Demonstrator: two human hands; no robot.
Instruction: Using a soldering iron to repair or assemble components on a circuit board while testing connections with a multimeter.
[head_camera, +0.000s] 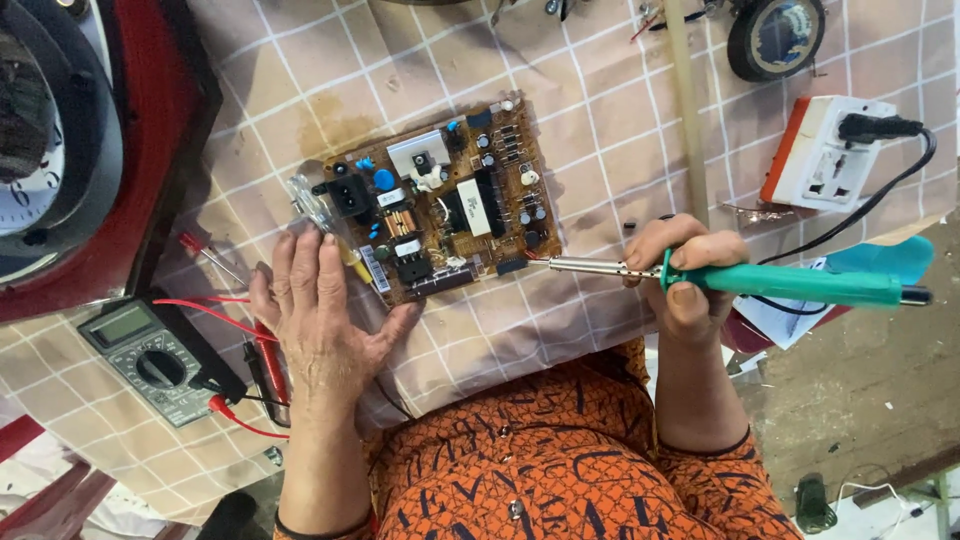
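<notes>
A brown circuit board (440, 215) crowded with black, blue and white parts lies on the checked cloth (600, 130). My left hand (320, 320) rests flat, fingers apart, on the cloth against the board's left edge, the thumb touching its lower corner. My right hand (685, 275) grips a soldering iron (790, 285) with a green handle. Its metal tip (560, 265) points left and sits at the board's lower right corner.
A grey multimeter (150, 355) with red and black leads (240, 330) lies left of my left hand. At the right stands a white and orange power strip (825, 155) with a black plug. A tape roll (775, 35) sits at the top; a red round object (150, 120) fills the left.
</notes>
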